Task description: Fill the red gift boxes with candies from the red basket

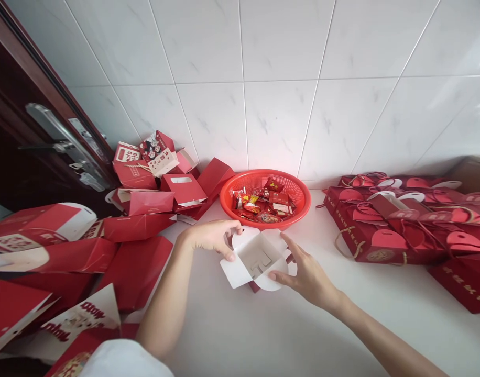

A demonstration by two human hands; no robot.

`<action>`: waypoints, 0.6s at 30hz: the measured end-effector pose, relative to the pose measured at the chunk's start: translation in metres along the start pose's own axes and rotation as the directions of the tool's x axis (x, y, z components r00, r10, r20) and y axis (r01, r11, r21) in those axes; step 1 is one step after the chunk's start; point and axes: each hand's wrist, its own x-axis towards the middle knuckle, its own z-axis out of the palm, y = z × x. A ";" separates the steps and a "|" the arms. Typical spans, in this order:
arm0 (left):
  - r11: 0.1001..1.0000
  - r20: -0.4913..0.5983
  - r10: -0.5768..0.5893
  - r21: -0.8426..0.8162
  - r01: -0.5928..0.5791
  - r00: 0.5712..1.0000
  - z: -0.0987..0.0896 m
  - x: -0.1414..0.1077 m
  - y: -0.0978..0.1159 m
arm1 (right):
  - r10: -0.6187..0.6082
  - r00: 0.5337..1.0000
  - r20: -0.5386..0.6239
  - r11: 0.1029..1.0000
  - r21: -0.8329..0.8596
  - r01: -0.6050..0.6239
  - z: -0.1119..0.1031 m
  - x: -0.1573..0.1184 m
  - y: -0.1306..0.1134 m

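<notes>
A small cardboard gift box [257, 255], white inside and red outside, sits on the white table with its top flaps folded outward. Looking down into it, I see its bare bottom with interlocking tabs. My left hand [213, 239] grips a flap on the left side between thumb and fingers. On the right, my right hand [305, 276] holds the box, its thumb on the near flap and its fingers at the far right side. Just behind the box stands a red plastic basket [226, 208] with wrapped sweets [259, 203] inside.
Red boxes and cartons [140, 272] are heaped on the left, reaching the tiled wall [279, 120]. Several closed dark-red gift boxes [375, 235] with cord handles stand in rows at right. A dark door with a metal handle [63, 141] is at far left.
</notes>
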 end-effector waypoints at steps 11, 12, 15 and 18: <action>0.962 -0.249 0.162 0.255 -0.096 0.955 -0.030 -0.019 0.020 | -0.210 0.916 -0.343 0.975 -0.004 0.222 -0.061 0.047 -0.015; 0.956 -0.285 0.198 0.266 -0.121 0.938 -0.035 -0.015 0.023 | -0.212 0.903 -0.373 0.969 0.040 0.244 -0.065 0.058 -0.013; 0.930 -0.336 0.312 0.300 -0.213 0.889 -0.051 0.012 0.036 | -0.151 0.886 -0.438 0.952 0.177 0.249 -0.071 0.097 -0.007; 0.904 -0.365 0.296 0.405 -0.135 0.883 -0.066 0.060 0.050 | -0.065 0.886 -0.459 0.918 0.320 0.233 -0.068 0.135 -0.004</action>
